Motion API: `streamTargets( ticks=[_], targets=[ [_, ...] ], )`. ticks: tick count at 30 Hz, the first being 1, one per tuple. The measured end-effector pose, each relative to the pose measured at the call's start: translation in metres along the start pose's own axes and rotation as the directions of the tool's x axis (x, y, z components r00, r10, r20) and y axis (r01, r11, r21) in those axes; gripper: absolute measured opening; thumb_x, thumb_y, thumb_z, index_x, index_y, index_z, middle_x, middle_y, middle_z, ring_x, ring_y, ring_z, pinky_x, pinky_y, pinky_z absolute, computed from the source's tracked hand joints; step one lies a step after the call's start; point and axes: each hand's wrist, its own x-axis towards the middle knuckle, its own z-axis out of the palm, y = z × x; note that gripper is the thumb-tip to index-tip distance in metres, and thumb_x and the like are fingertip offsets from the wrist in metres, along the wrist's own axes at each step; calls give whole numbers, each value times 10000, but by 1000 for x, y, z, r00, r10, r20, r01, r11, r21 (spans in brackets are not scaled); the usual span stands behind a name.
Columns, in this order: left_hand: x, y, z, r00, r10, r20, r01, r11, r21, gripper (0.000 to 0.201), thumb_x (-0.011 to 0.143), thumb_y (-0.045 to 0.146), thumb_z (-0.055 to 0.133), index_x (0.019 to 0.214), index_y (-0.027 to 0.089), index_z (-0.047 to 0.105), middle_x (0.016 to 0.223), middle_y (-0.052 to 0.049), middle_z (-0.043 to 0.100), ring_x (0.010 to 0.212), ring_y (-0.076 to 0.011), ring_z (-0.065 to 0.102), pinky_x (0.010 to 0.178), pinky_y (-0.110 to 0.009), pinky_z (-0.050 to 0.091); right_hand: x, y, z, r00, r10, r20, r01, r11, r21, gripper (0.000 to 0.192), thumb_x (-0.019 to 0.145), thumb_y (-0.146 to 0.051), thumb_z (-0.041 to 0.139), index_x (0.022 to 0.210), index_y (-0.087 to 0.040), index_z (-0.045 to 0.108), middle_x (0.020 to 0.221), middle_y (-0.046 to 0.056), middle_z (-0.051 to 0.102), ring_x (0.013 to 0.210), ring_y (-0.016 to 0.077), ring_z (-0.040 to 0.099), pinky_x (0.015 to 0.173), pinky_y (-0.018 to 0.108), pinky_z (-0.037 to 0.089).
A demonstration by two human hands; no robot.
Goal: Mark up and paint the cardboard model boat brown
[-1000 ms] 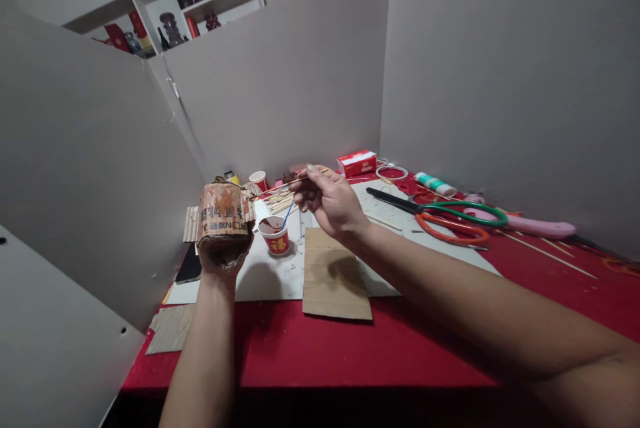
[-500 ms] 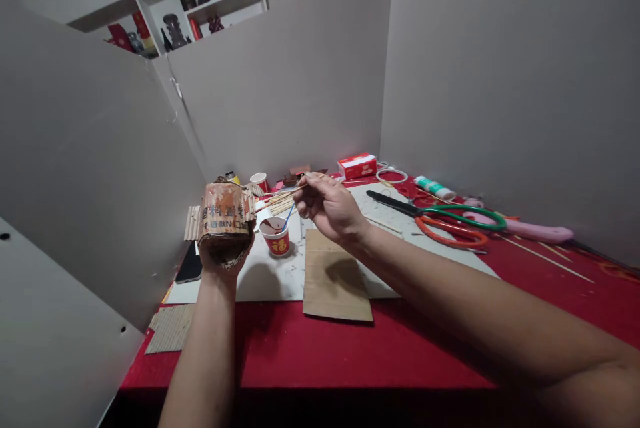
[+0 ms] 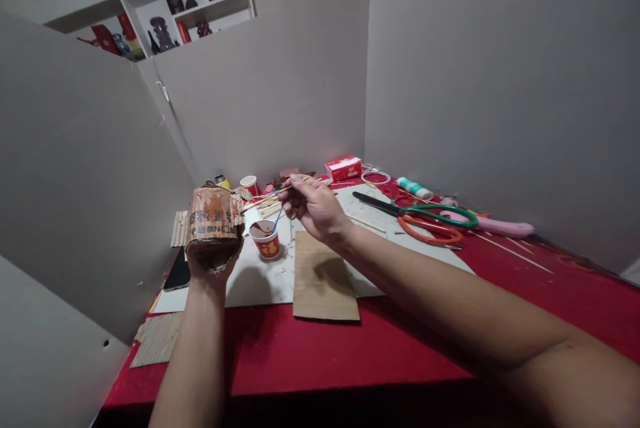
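Observation:
My left hand [image 3: 213,267] holds up a small cardboard model [image 3: 211,220] with brown paint and printed characters on its side. My right hand [image 3: 311,207] pinches a thin paintbrush [image 3: 267,196] whose tip reaches toward the model's right edge. Below the brush stands a red and white paper cup [image 3: 265,240] with dark paint and a blue stick in it. A flat cardboard sheet [image 3: 323,276] lies under my right wrist.
Large scissors [image 3: 423,221] with green and orange handles lie on a white mat [image 3: 260,278] on the red tablecloth [image 3: 380,341]. A red box [image 3: 343,168], second cup [image 3: 249,184], glue stick [image 3: 415,188], pink tool [image 3: 493,224], black phone [image 3: 177,270] and corrugated strips [image 3: 156,339] surround them. Grey partitions enclose the table.
The view has shifted so everything sits slightly further left. My right hand has lowered a little with the brush, still beside the model. The left hand keeps the model up.

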Motion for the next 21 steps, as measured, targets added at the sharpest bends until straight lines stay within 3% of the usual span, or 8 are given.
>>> streamTargets(
  ticks=[4,10,16,21],
  targets=[
    [-1,-1,4,999,25,-22,-25,1000,12,541,884,531,418,1280,193,562,1073,-164,731,938,-333,721,755,-476,597,1,-2,-2,998,-46,-38,46,999,16,217,927,-306,596,743,-194,567,554,-50,650,416,62,557,404,157,401],
    [-1,-2,4,998,50,45,-51,998,32,529,860,528,460,1237,185,600,1050,-153,737,937,-332,721,755,-459,599,-1,1,-2,990,-88,107,96,993,-74,254,875,-403,671,753,-204,571,571,-42,658,411,81,569,375,179,400],
    [0,1,0,999,29,26,-29,999,30,541,867,535,454,1255,184,591,1089,-162,730,1000,-339,707,814,-488,587,3,-5,-6,992,-130,-2,130,991,-40,257,873,-389,676,730,-210,559,558,-50,656,427,71,573,396,169,420],
    [-1,0,-1,997,46,54,-47,999,24,506,882,520,446,1247,208,606,1081,-145,735,991,-334,709,819,-497,587,-3,-1,-1,985,-122,124,129,990,-50,299,782,-452,753,745,-201,595,568,-41,666,417,80,571,365,178,405]
  ],
)
